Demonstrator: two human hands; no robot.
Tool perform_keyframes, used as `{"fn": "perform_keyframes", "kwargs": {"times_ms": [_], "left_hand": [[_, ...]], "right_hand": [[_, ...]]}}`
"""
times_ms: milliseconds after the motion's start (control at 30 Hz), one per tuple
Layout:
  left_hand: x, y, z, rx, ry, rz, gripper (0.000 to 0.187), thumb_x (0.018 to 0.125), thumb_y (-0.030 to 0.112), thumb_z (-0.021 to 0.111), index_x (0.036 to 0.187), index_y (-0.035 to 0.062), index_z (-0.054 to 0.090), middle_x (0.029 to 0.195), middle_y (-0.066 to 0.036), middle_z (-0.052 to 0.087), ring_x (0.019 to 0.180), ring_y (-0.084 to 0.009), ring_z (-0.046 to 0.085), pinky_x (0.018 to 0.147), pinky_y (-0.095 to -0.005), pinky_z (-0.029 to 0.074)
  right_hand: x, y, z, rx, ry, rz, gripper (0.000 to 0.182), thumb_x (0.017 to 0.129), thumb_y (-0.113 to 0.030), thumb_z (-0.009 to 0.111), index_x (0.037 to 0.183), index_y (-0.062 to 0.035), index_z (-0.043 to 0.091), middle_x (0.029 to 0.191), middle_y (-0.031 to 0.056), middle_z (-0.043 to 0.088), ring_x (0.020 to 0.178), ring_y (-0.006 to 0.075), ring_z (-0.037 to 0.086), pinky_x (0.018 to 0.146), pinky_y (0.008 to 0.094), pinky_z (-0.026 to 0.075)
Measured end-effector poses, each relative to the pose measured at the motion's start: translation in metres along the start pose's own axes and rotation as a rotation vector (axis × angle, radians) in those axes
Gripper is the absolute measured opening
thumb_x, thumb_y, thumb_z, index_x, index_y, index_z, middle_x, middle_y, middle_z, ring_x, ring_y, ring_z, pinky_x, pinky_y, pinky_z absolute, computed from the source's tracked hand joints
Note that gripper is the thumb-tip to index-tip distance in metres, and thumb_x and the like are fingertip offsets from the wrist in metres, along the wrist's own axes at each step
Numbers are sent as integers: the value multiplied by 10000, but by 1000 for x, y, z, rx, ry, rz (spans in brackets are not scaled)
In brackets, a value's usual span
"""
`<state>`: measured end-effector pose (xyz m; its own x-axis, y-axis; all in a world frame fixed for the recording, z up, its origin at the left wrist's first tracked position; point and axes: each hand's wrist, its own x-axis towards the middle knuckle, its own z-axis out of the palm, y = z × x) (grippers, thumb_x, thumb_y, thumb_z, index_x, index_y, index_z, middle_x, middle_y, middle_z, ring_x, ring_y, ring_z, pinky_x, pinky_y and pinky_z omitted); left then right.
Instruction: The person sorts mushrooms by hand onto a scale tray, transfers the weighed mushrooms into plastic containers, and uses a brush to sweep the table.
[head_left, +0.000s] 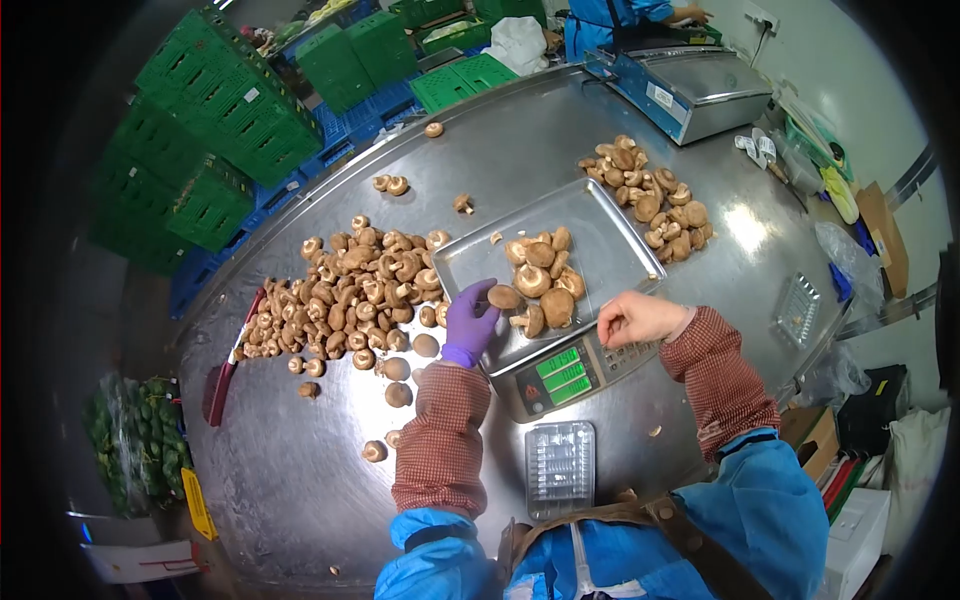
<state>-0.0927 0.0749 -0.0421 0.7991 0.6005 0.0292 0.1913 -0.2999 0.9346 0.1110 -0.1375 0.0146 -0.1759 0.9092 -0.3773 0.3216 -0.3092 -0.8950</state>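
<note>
Two hands work over a scale (560, 330) set on a round steel table (300, 470). The left hand (470, 322), in a purple glove, has its fingers closed on a brown mushroom (505, 297) at the near left edge of the scale's metal tray (610, 245). The right hand (637, 318), bare, rests loosely curled at the tray's near right corner, just above the scale's keypad; whether it pinches anything cannot be told. The hands are apart, with a small heap of mushrooms (545, 280) on the tray between them. The scale's green display (563, 376) is lit, its digits too small to read. A big pile of mushrooms (350, 295) lies on the table to the left of the scale, with a few loose ones strewn near the left forearm. A smaller pile (650, 190) lies beyond the tray to the right. An empty clear plastic punnet (560, 468) sits on the table just in front of the scale, and another (797, 308) lies near the right rim. Green crates (230, 110) are stacked past the table's far left edge. A second scale (690, 90) stands at the far side, where another person in blue (610, 15) is partly in view.
</note>
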Motion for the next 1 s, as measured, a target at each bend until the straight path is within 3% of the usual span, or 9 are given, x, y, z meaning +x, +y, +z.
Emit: {"fn": "perform_keyframes", "kwargs": {"times_ms": [133,200,333,533,667,733,800,933,1000], "left_hand": [[-6,18,30,-215,132,-147,400,774,95,613,1161,20,540,1081,-149,592,941,-238,598,829,-321,485],[-4,-13,45,-23,179,25,494,754,138,613,1214,6,492,1148,-200,550,1039,-307,549,908,-356,438],[-26,-8,45,200,91,47,748,723,250,625,1336,-43,311,1351,-260,342,1232,-386,341,1047,-383,289],[-23,-7,20,483,49,-27,733,732,336,633,1300,-39,361,1333,-266,359,1201,-385,378,1023,-416,308],[-20,-27,-26,-147,241,-179,576,746,317,631,1232,47,481,1244,-197,465,1081,-368,489,961,-422,371],[-22,-60,-53,289,527,-132,469,748,202,643,1190,96,527,1214,-171,485,1082,-333,485,918,-389,403],[-32,-125,-59,1041,340,-294,418,739,166,645,1142,106,553,1194,-156,495,1056,-326,498,901,-400,414],[-41,-137,-65,841,259,-202,506,705,103,679,1185,99,519,1153,-175,498,1075,-332,492,929,-402,407],[-33,-80,-55,463,634,58,440,775,149,617,1192,60,512,1191,-179,481,1111,-308,477,953,-382,386]], "right_hand": [[31,18,6,-150,542,-131,167,779,-113,652,863,17,591,662,41,597,613,76,553,541,232,435],[49,19,7,-20,809,-75,184,804,-99,618,949,8,579,669,56,597,586,93,565,529,239,438],[63,27,11,134,814,-31,186,840,-60,574,1012,8,549,715,46,603,580,81,558,517,220,469],[55,23,11,-14,840,-53,159,826,-33,572,981,-4,551,689,35,586,584,64,556,494,200,427],[43,27,7,89,978,-97,143,791,-17,590,933,-3,577,885,68,531,586,104,566,550,229,443],[36,29,6,221,1012,-95,131,804,-28,586,933,-9,577,816,48,556,590,92,572,550,222,445],[31,25,6,206,1018,-45,121,813,-35,582,932,-13,578,713,26,570,583,81,573,549,213,450],[33,25,7,267,1016,-51,120,820,-41,578,937,-16,579,654,20,571,559,76,559,545,209,452],[36,23,9,296,1011,-59,122,821,-42,577,941,-16,580,662,23,572,557,74,554,552,212,458]]}}
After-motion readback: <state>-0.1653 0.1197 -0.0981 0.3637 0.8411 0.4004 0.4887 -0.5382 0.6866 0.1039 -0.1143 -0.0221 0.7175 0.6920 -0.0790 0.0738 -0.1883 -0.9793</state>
